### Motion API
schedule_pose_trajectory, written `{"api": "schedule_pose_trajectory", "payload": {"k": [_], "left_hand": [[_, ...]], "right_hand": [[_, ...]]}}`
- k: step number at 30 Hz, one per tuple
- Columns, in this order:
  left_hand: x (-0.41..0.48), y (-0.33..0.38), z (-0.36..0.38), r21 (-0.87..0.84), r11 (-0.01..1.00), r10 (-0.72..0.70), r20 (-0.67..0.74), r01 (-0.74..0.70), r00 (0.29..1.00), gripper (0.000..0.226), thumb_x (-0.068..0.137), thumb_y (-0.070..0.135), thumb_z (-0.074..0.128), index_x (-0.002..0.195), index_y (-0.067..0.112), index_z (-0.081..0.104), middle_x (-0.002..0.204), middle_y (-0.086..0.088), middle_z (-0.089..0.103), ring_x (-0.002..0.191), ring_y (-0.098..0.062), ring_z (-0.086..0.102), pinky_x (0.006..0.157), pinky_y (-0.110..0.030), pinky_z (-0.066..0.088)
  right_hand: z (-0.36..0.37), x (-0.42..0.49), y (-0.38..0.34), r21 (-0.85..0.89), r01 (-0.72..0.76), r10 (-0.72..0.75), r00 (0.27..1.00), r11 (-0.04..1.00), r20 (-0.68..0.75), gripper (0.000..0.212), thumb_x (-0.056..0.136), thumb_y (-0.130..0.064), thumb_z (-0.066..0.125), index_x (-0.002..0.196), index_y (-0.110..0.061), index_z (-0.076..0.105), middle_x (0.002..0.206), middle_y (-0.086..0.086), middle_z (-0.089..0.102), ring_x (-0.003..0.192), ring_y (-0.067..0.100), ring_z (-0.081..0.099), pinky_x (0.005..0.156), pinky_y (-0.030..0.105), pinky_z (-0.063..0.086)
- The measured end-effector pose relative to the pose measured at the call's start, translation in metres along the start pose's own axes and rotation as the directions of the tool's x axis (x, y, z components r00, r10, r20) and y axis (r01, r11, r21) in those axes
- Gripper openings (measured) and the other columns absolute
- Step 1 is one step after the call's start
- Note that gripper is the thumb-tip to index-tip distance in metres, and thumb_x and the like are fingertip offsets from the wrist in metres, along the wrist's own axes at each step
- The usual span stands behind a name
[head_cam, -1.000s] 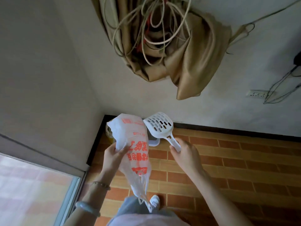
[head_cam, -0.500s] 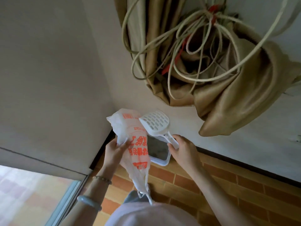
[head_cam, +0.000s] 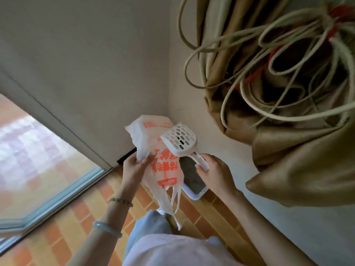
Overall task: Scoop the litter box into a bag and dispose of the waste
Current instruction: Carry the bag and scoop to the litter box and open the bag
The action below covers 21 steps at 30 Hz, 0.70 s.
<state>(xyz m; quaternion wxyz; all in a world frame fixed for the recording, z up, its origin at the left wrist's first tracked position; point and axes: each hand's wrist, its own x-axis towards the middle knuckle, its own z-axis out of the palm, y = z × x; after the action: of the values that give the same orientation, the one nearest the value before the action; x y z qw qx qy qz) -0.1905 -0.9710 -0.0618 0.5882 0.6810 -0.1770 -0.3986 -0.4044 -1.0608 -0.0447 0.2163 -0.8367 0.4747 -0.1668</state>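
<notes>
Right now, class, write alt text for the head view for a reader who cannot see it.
A person's left hand grips a white plastic bag with orange print and the right hand holds a white slotted scoop, both above a litter box in a tiled corner. A bundled tan curtain tangled with cords hangs at right.

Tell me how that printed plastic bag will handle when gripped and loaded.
Probably floppy: the plastic bag crumples where the left hand grips it, and its handles dangle limp. Likely very light: it hangs flat and looks empty. Its mouth may collapse shut unless spread, so one hand alone might struggle to hold it open.
</notes>
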Motion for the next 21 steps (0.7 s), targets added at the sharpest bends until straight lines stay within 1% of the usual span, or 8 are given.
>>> {"api": "schedule_pose_trajectory", "payload": {"k": [2,5,8,12,14,17,20,21], "left_hand": [[-0.020,-0.015,0.006,-0.039,0.999,0.023,-0.051,-0.025,0.998,0.022,0.080,0.016,0.072,0.093,-0.002,0.067,0.081,-0.009,0.072,0.064,-0.012,0.070,0.054,-0.020,0.054],[-0.059,-0.039,0.021,-0.101,0.994,0.038,-0.137,-0.052,0.990,0.025,0.080,0.016,0.072,0.098,-0.001,0.067,0.086,-0.010,0.072,0.071,-0.019,0.070,0.059,-0.023,0.056],[-0.101,-0.060,0.033,-0.124,0.988,0.060,-0.224,-0.090,0.973,0.025,0.081,0.015,0.072,0.099,-0.001,0.067,0.087,-0.009,0.071,0.073,-0.016,0.069,0.062,-0.024,0.055],[-0.153,-0.084,0.040,-0.206,0.975,0.019,-0.317,-0.089,0.948,0.024,0.080,0.013,0.073,0.099,0.000,0.068,0.093,-0.014,0.072,0.083,-0.026,0.069,0.074,-0.041,0.057],[-0.174,-0.092,0.038,-0.252,0.964,-0.013,-0.368,-0.086,0.930,0.024,0.077,0.013,0.076,0.097,0.002,0.069,0.093,-0.014,0.073,0.087,-0.030,0.068,0.079,-0.044,0.056],[-0.198,-0.102,0.029,-0.283,0.956,-0.039,-0.393,-0.081,0.919,0.032,0.077,0.017,0.076,0.104,0.002,0.067,0.102,-0.021,0.070,0.092,-0.036,0.067,0.081,-0.047,0.055],[-0.209,-0.108,0.017,-0.315,0.947,-0.086,-0.409,-0.053,0.908,0.031,0.079,0.018,0.074,0.103,0.001,0.067,0.101,-0.022,0.070,0.089,-0.036,0.069,0.075,-0.045,0.058],[-0.209,-0.109,0.013,-0.328,0.944,-0.102,-0.411,-0.042,0.906,0.031,0.077,0.019,0.075,0.101,0.002,0.067,0.099,-0.022,0.070,0.086,-0.035,0.070,0.071,-0.042,0.059]], "right_hand": [[-0.002,-0.004,0.008,0.017,0.077,-0.077,0.996,0.997,0.035,0.025,0.084,-0.026,0.064,0.104,-0.013,0.062,0.093,0.007,0.069,0.084,0.023,0.063,0.072,0.038,0.054],[-0.010,-0.020,0.025,0.037,0.191,-0.194,0.977,0.981,0.088,0.024,0.085,-0.025,0.063,0.105,-0.012,0.062,0.094,0.008,0.068,0.086,0.024,0.062,0.073,0.040,0.053],[-0.021,-0.042,0.043,0.062,0.274,-0.280,0.953,0.960,0.116,0.023,0.084,-0.022,0.064,0.103,-0.010,0.062,0.095,0.008,0.067,0.087,0.024,0.061,0.072,0.038,0.052],[-0.031,-0.072,0.058,0.060,0.342,-0.348,0.923,0.938,0.166,0.019,0.084,-0.023,0.062,0.098,-0.011,0.063,0.089,0.008,0.067,0.081,0.026,0.061,0.065,0.039,0.051],[-0.033,-0.082,0.063,0.060,0.355,-0.359,0.915,0.933,0.185,0.016,0.083,-0.022,0.062,0.094,-0.010,0.063,0.082,0.008,0.066,0.076,0.027,0.060,0.059,0.033,0.046],[-0.031,-0.091,0.062,0.082,0.353,-0.363,0.907,0.932,0.216,0.014,0.081,-0.020,0.064,0.092,-0.011,0.066,0.079,0.007,0.067,0.069,0.023,0.057,0.055,0.022,0.035],[-0.020,-0.095,0.054,0.110,0.349,-0.366,0.894,0.931,0.258,0.014,0.082,-0.016,0.064,0.093,-0.008,0.067,0.077,0.007,0.066,0.062,0.012,0.045,0.051,0.007,0.021],[-0.016,-0.094,0.049,0.122,0.344,-0.365,0.887,0.931,0.282,0.014,0.083,-0.015,0.064,0.094,-0.007,0.067,0.078,0.007,0.065,0.063,0.011,0.045,0.049,0.006,0.022]]}}
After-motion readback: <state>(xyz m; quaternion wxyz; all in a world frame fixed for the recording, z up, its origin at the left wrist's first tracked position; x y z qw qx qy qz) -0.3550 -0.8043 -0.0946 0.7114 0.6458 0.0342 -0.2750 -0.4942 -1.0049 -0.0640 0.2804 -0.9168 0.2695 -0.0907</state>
